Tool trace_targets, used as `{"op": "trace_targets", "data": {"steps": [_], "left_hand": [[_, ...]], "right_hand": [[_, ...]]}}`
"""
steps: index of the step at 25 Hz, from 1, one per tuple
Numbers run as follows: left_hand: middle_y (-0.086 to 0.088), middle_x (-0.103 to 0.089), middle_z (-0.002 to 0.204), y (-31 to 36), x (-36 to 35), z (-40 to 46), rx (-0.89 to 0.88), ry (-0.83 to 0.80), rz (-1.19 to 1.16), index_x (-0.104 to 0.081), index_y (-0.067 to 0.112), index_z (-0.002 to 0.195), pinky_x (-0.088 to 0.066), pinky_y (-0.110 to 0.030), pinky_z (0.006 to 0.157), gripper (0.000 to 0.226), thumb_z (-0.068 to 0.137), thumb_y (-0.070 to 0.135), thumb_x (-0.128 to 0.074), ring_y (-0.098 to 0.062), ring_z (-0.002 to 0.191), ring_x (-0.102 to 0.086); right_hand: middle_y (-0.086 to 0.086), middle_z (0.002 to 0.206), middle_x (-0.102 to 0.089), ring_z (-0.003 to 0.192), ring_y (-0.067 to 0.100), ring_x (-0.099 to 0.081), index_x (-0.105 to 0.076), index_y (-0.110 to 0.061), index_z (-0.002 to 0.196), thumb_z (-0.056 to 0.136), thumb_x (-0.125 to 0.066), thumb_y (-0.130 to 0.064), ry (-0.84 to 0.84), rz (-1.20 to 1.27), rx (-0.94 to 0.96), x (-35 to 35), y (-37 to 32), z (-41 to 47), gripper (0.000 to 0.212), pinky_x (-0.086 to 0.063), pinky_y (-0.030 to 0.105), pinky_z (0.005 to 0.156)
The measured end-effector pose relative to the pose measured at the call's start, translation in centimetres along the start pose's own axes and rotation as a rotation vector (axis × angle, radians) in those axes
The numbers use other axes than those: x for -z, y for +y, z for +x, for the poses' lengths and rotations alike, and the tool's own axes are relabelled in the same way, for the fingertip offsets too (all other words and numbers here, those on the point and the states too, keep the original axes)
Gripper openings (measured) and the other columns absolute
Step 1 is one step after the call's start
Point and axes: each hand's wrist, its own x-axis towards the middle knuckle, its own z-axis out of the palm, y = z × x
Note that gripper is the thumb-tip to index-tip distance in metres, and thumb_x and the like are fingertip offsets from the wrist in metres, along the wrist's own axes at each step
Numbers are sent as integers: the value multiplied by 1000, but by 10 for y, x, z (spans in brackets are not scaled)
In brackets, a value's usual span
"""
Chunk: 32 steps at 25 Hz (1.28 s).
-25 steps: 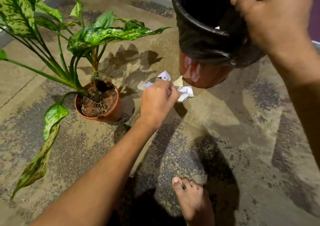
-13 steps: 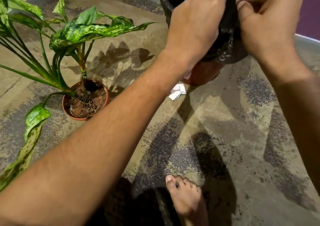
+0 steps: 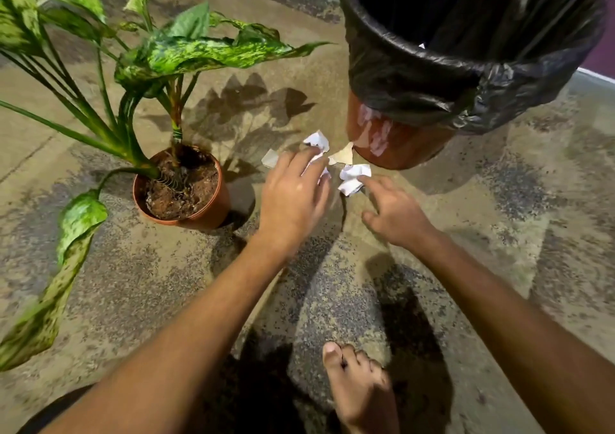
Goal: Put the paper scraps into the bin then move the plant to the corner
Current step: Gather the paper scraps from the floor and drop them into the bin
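Observation:
Several white and tan paper scraps (image 3: 352, 177) lie on the floor between the plant pot and the bin. The bin (image 3: 392, 141) is orange-brown with a black bag (image 3: 432, 77) lining it, at the upper right. A green spotted plant (image 3: 186, 51) grows in a terracotta pot (image 3: 206, 217) at the left. My left hand (image 3: 293, 197) hovers over the scraps with fingers spread, its fingertips touching a crumpled white piece (image 3: 317, 141). My right hand (image 3: 396, 214) is open too, one finger touching the nearest crumpled scrap.
The floor (image 3: 515, 267) is worn, speckled concrete. A bare foot (image 3: 359, 387) rests at the bottom centre. A long drooping leaf (image 3: 56, 267) hangs out at the lower left. A purple wall with a pale skirting (image 3: 599, 74) runs behind the bin.
Both hands have come down from the bin's rim to the scraps on the floor. The scrap carried up by my left hand is gone from it.

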Motion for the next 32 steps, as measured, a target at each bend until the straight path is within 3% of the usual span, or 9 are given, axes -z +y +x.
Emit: {"op": "trace_targets", "data": {"steps": [3, 6, 11, 14, 17, 20, 25, 29, 32], "left_hand": [[-17, -58, 128, -30, -16, -24, 133, -328, 29, -60, 2, 120, -44, -43, 101, 35, 86, 7, -62, -34, 117, -52], [-19, -48, 137, -55, -31, -20, 193, -493, 74, -48, 6, 134, -36, -42, 108, 52, 84, 9, -62, -35, 124, -42], [-16, -11, 157, -86, -59, 8, 352, -711, 71, -19, 20, 149, -32, -56, 109, 84, 81, 29, -69, -47, 139, -16], [-13, 3, 159, -100, -74, 21, 454, -841, 11, -8, 29, 150, -29, -59, 110, 99, 78, 33, -74, -48, 142, -2], [-8, -8, 158, -103, -82, 25, 458, -900, 24, -14, 34, 149, -29, -56, 111, 92, 78, 32, -72, -45, 142, -10], [-6, -41, 144, -94, -79, 20, 324, -755, -28, -40, 29, 139, -38, -49, 105, 61, 82, 21, -61, -37, 132, -35], [-9, -65, 121, -76, -60, -2, 195, -744, -80, -58, 21, 126, -49, -39, 94, 39, 88, 10, -58, -29, 110, -60], [-10, -70, 112, -72, -42, -21, 315, -739, -167, -57, 20, 127, -49, -26, 89, 45, 86, 3, -59, -25, 100, -65], [-6, -74, 96, -72, -25, -34, 413, -698, -203, -69, 17, 107, -51, -20, 75, 27, 82, 8, -69, -19, 82, -67]], "right_hand": [[10, 161, -15, 142, 36, -25, -18, -32, 153, 92, -55, -26, -168, -113, -15, -15, 7, 25, 72, -28, 41, 116], [8, 162, -4, 140, 39, -26, -14, -38, 153, 91, -57, -29, -231, -216, -27, -18, 8, 53, 76, -32, 40, 114], [2, 160, -12, 128, 37, -37, -13, -50, 148, 90, -58, -32, -247, -352, -44, -19, 6, 72, 76, -39, 41, 104], [1, 160, -13, 130, 33, -36, -13, -48, 149, 91, -59, -34, -242, -390, -15, -16, 4, 79, 75, -40, 40, 103], [-2, 162, -10, 138, 31, -31, -13, -46, 150, 91, -60, -30, -275, -373, 30, -17, -3, 85, 77, -39, 39, 106], [-3, 162, -15, 139, 31, -33, -15, -42, 151, 92, -59, -28, -284, -352, 138, -25, -18, 83, 75, -43, 43, 107], [2, 145, -48, 126, 26, -49, -51, -26, 138, 90, -61, -21, -123, -222, 253, -43, -29, 48, 50, -42, 35, 103], [-3, 128, -62, 109, 19, -58, -68, -22, 120, 88, -67, -18, -44, -14, 109, -46, -27, 18, 32, -42, 28, 97], [-2, 120, -66, 106, 18, -57, -71, -22, 111, 84, -71, -18, -18, 103, 14, -34, -19, 1, 27, -41, 28, 92]]}}
